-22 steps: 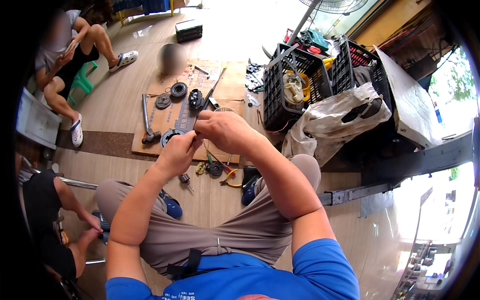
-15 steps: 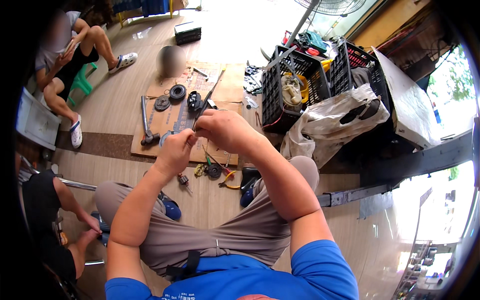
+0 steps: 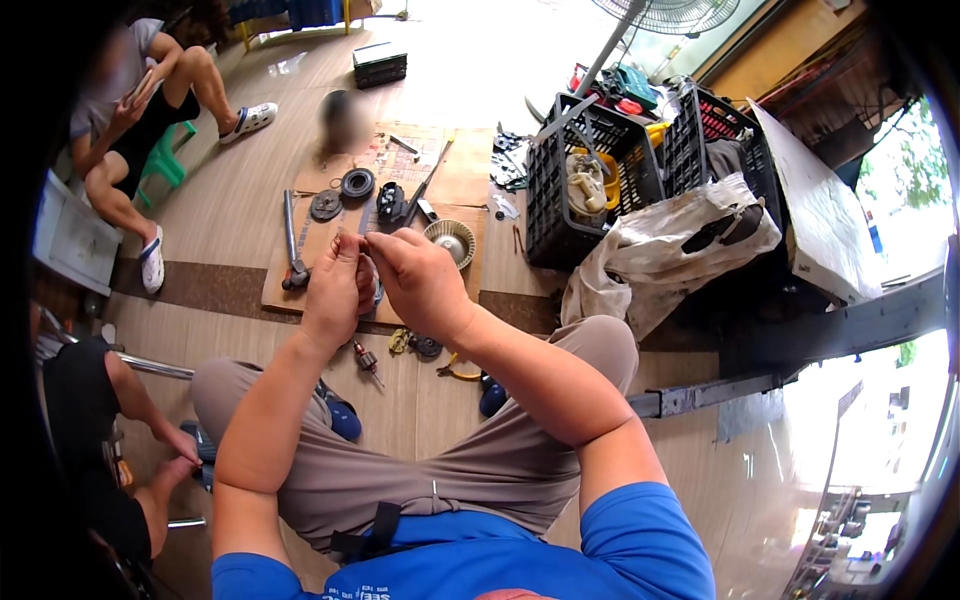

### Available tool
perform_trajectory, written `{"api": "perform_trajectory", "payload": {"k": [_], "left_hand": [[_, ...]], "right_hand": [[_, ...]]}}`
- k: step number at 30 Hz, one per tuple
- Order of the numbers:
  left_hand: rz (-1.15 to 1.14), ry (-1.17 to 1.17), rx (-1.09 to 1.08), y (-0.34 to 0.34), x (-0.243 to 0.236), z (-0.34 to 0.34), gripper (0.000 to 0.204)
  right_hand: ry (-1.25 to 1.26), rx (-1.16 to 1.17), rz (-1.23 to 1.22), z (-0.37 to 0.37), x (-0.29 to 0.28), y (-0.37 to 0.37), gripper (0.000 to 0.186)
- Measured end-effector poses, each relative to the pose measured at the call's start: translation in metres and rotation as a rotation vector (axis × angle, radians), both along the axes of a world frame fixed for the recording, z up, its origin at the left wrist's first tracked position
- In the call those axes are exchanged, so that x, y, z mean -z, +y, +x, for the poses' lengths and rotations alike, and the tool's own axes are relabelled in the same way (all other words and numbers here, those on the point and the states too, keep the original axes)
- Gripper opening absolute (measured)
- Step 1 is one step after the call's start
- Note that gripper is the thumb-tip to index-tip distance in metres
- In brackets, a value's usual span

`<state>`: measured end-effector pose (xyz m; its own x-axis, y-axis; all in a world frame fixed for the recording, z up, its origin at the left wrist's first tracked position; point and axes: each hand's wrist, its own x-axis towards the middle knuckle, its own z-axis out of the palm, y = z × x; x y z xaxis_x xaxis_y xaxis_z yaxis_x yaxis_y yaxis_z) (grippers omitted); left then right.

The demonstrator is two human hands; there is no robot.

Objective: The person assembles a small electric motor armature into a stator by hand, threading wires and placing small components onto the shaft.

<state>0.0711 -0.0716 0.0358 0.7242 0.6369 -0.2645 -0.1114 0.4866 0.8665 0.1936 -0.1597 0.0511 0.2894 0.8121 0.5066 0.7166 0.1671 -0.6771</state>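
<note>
My left hand (image 3: 337,290) is closed in a pinch over the cardboard, its fingertips raised. Right beside it, my right hand (image 3: 418,282) pinches too, and the fingertips of both nearly meet. Whatever they hold is too small to make out. Under and around them on the cardboard sheet (image 3: 462,165) lie a hammer (image 3: 291,235), a dark round disc (image 3: 325,205), a black ring (image 3: 357,183), a black motor part (image 3: 389,203) and a pale ribbed fan wheel (image 3: 452,240). A motor armature (image 3: 366,358) rests on the floor nearer to me.
Yellow-handled pliers (image 3: 460,370) lie near my right shoe. Black plastic crates (image 3: 590,190) stand at the right, a dirty white sack (image 3: 670,240) draped in front. One person (image 3: 140,100) sits at the far left; another person's legs (image 3: 130,400) show at the near left.
Both hands have shifted left, the right one also toward me. The ribbed fan wheel has come into sight, while the green-handled tool on the floor is now covered.
</note>
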Motion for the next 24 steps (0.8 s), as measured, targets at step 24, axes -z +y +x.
{"api": "perform_trajectory", "payload": {"k": [24], "left_hand": [[-0.215, -0.349, -0.296, 0.052, -0.014, -0.026, 0.038]], "right_hand": [[0.059, -0.14, -0.166, -0.035, 0.027, 0.011, 0.013]]}}
